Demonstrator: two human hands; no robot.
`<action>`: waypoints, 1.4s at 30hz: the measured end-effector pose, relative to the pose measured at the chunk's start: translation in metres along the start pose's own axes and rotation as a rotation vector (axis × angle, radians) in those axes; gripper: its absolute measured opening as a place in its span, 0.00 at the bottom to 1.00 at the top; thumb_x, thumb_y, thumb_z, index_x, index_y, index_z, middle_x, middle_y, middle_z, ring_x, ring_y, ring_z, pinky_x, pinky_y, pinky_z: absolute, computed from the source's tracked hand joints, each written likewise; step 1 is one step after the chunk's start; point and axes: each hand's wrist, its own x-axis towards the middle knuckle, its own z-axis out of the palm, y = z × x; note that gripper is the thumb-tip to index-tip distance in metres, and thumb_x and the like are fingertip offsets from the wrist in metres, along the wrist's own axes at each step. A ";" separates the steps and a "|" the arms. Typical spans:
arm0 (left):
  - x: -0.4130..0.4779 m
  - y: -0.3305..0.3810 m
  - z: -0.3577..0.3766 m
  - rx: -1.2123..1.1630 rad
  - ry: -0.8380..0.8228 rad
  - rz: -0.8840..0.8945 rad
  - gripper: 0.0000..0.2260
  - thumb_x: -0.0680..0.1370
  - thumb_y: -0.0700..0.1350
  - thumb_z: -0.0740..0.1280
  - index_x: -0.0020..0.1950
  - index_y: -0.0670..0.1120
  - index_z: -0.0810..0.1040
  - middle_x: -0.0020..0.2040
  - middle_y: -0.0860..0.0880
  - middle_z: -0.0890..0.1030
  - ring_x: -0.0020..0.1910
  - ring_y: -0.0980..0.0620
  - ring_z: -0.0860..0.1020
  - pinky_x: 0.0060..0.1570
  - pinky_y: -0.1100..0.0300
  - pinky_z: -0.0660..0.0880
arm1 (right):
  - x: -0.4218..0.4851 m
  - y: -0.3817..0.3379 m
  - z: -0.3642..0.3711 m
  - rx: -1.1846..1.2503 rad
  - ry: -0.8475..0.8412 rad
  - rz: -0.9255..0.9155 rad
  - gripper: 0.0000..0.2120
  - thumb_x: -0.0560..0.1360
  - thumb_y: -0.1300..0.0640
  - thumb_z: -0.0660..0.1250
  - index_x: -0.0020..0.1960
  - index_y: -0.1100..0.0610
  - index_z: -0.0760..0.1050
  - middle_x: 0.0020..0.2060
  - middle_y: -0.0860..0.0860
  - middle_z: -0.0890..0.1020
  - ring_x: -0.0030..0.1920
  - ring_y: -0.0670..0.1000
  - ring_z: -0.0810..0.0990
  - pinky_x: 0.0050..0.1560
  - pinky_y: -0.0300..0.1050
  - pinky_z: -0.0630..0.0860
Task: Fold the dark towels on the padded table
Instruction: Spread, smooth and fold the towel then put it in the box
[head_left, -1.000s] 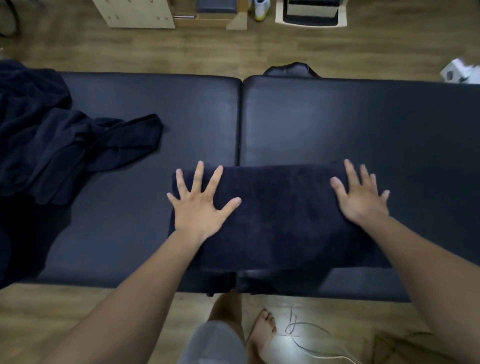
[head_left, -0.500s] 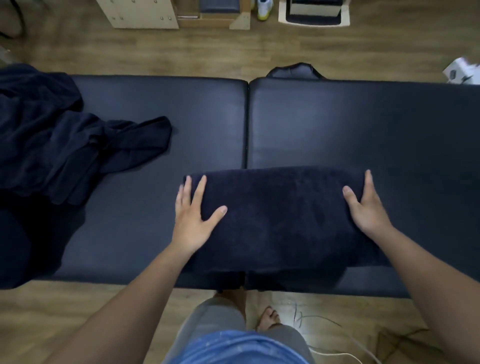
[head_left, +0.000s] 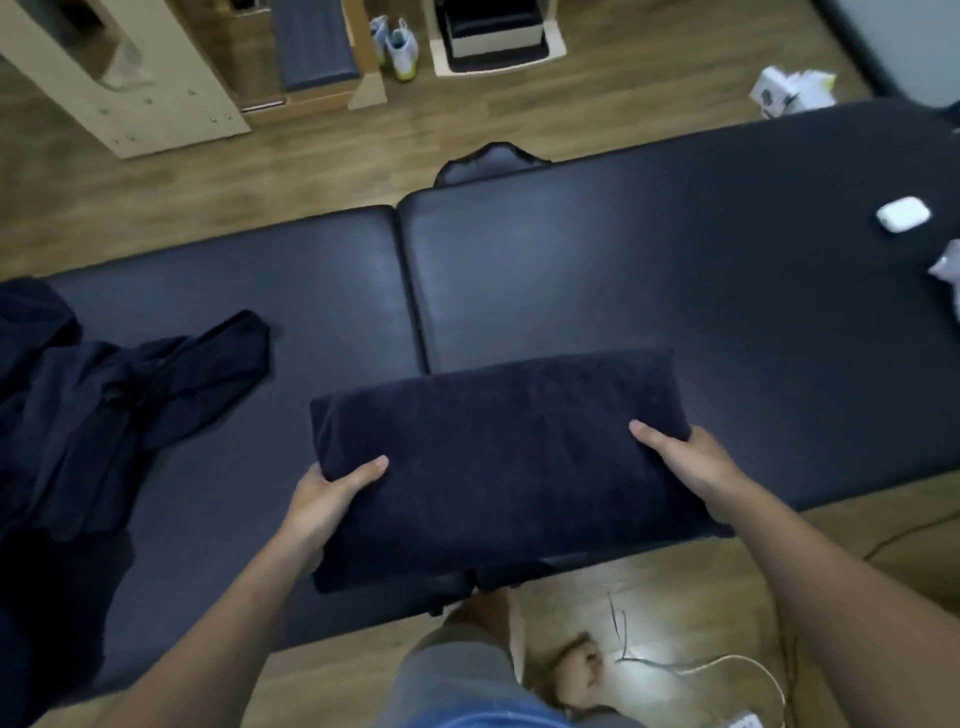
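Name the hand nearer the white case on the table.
Right. The right hand grips the right end of the folded towel, toward the white case; the left hand grips its opposite end, farther off.

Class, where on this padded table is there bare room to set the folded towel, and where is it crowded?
Bare: right pad between folded towel and white case; left pad between seam and towel heap. Crowded: left end, far right corner.

You're in what looks like a massage or treatment room, dark padded two-section vinyl table (head_left: 623, 270) before you, wood-plank floor (head_left: 311, 171), pale wooden cabinet (head_left: 171, 78), white sneakers (head_left: 397, 47) beyond.
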 end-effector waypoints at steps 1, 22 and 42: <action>0.000 0.004 -0.001 -0.016 -0.031 -0.005 0.27 0.64 0.54 0.80 0.59 0.47 0.77 0.52 0.47 0.85 0.49 0.45 0.83 0.50 0.51 0.79 | -0.005 0.004 -0.007 0.046 -0.098 0.021 0.29 0.66 0.33 0.73 0.59 0.52 0.77 0.51 0.49 0.84 0.51 0.54 0.83 0.51 0.50 0.77; -0.256 -0.025 0.306 0.487 -0.765 0.615 0.12 0.76 0.50 0.72 0.59 0.56 0.78 0.55 0.52 0.84 0.53 0.49 0.83 0.55 0.49 0.79 | -0.240 0.417 -0.160 0.699 0.703 0.008 0.13 0.81 0.47 0.62 0.63 0.48 0.74 0.54 0.48 0.80 0.54 0.53 0.77 0.57 0.51 0.72; -0.475 -0.122 0.553 1.004 -1.232 0.703 0.17 0.69 0.45 0.79 0.55 0.47 0.79 0.51 0.47 0.85 0.47 0.47 0.84 0.44 0.54 0.80 | -0.359 0.611 -0.195 1.117 1.206 0.364 0.14 0.80 0.50 0.61 0.64 0.52 0.73 0.57 0.51 0.80 0.57 0.57 0.78 0.60 0.56 0.75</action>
